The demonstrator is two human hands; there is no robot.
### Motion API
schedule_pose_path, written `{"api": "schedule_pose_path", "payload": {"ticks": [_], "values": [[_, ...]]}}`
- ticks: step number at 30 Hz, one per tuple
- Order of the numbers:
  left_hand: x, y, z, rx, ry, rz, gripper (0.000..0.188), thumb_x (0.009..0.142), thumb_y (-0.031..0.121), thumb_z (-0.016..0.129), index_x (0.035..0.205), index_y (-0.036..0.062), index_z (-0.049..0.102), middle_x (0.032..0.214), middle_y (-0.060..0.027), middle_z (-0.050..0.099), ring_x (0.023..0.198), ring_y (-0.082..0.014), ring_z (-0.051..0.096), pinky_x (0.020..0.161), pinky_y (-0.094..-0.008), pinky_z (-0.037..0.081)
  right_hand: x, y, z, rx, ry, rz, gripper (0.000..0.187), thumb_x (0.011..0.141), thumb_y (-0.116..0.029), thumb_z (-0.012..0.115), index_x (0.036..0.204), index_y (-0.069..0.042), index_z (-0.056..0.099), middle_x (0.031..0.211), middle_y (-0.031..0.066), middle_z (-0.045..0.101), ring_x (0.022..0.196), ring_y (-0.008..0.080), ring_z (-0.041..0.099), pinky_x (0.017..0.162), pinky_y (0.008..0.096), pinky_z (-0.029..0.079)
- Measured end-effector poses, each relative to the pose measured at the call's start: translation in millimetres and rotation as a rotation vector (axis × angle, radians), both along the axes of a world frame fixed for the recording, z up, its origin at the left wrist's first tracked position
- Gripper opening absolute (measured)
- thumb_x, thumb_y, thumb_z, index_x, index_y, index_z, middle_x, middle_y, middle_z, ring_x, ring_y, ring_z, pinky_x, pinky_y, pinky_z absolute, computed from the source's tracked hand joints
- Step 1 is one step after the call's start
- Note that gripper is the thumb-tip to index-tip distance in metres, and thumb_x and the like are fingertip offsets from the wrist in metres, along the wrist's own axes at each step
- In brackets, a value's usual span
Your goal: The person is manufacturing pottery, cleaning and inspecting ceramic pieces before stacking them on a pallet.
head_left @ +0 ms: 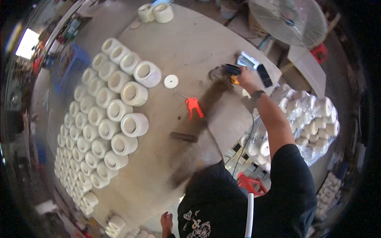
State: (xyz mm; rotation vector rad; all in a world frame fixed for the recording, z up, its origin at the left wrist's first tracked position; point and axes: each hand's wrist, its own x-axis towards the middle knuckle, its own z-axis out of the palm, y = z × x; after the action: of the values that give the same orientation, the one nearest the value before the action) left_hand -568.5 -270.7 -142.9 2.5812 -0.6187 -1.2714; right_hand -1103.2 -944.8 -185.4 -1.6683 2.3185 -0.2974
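Stretched out to the far right of the table, my right hand [246, 78] is closed round a black-and-yellow power tool [233, 70]. Its black body points left over a dark smudge on the tabletop. My left hand [166, 223] hangs low by the table's near edge, fingers loosely apart and holding nothing I can see. An orange air blow gun [193, 107] with a hose lies mid-table. Left of it is a white disc with a centre hole [171, 81]. Many white hollow cylinders [134, 94] stand in rows on the left.
Beside the tool lie a pale blue-white box [248, 60] and a black flat item [264, 75]. A dark bar [183, 137] rests nearer me. Two cylinders [163, 13] stand at the far edge. Right of the table are a large fan [289, 22] and plastic-wrapped cylinders [313, 119].
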Motion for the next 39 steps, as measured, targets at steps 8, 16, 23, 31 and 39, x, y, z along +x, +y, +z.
{"api": "schedule_pose_path", "payload": {"ticks": [8,16,23,31,39], "values": [[-53.1,32.4,6.1,0.034,0.097,0.218,0.034,0.091,0.017,0.065,0.117,-0.0021,0.056,0.090,-0.0082,0.066,0.076,-0.0149,0.063,0.067,-0.0296,0.052,16.7,-30.4,-10.6,0.049,0.055,0.092,0.062,0.063,-0.024,0.073,0.118,-0.001,0.055,0.115,0.0253,0.061,0.112,0.0433,0.055,0.095,0.0458,0.045],[-75.1,-11.7,13.3,-0.067,0.045,0.130,0.050,0.089,0.041,0.063,0.121,0.0034,0.058,0.102,-0.0169,0.069,0.095,-0.0301,0.066,0.084,-0.0388,0.052,46.0,-25.2,-37.2,-0.087,0.016,0.408,0.057,0.066,-0.017,0.073,0.118,-0.002,0.055,0.114,0.0209,0.061,0.112,0.0374,0.056,0.096,0.0429,0.044],[-81.6,-66.4,38.8,-0.229,0.065,0.161,0.054,0.089,0.046,0.062,0.125,0.0062,0.057,0.105,-0.0153,0.067,0.097,-0.0286,0.065,0.086,-0.0385,0.051,101.1,14.3,-40.4,-0.222,-0.206,0.557,0.055,0.067,-0.015,0.073,0.117,-0.002,0.055,0.114,0.0194,0.060,0.112,0.0354,0.056,0.097,0.0426,0.044],[-83.1,-106.6,105.9,-0.839,0.470,0.451,0.068,0.092,0.040,0.064,0.141,0.0012,0.037,0.119,-0.0128,0.059,0.107,-0.0185,0.057,0.088,-0.0321,0.049,331.4,248.8,94.8,0.145,-0.812,1.501,0.058,0.062,-0.010,0.080,0.114,-0.003,0.055,0.105,0.0134,0.059,0.098,0.0293,0.059,0.090,0.0413,0.046],[-89.9,-5.2,135.4,-1.336,0.569,0.623,0.053,0.093,0.026,0.066,0.137,0.0095,0.043,0.115,0.0004,0.058,0.104,-0.0098,0.052,0.086,-0.0263,0.046,418.1,478.1,236.3,0.206,-0.811,2.045,0.050,0.067,-0.020,0.082,0.107,-0.003,0.057,0.099,0.0136,0.061,0.095,0.0303,0.060,0.081,0.0392,0.049]]}}
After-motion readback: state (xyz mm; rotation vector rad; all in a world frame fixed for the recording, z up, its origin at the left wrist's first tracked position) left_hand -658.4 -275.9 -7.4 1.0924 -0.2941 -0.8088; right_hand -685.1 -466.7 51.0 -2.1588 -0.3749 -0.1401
